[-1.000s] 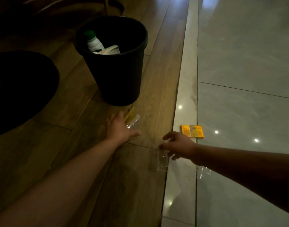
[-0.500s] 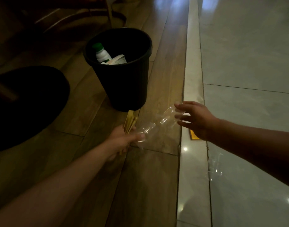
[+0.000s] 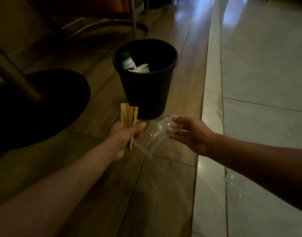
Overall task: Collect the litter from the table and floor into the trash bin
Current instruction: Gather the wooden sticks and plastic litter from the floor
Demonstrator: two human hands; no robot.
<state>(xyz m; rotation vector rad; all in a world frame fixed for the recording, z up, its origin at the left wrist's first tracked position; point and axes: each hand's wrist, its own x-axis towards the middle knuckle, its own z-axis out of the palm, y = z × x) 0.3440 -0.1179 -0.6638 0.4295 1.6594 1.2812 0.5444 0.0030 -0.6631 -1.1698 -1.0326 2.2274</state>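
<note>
Both hands outstretched (image 3: 124, 135) (image 3: 192, 134), gripping litter (image 3: 152, 134)

This looks like a dim eating place or lounge, because the wood plank floor (image 3: 164, 185) meets shiny pale tiles (image 3: 266, 82), a table's round dark base (image 3: 44, 108) and a chair's metal legs (image 3: 102, 23) stand nearby, and a black trash bin (image 3: 145, 93) sits there.

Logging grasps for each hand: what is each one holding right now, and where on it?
Left hand grips yellow paper strips near their lower ends, plus a clear plastic cup at one end. Right hand pinches the cup's other end.
</note>
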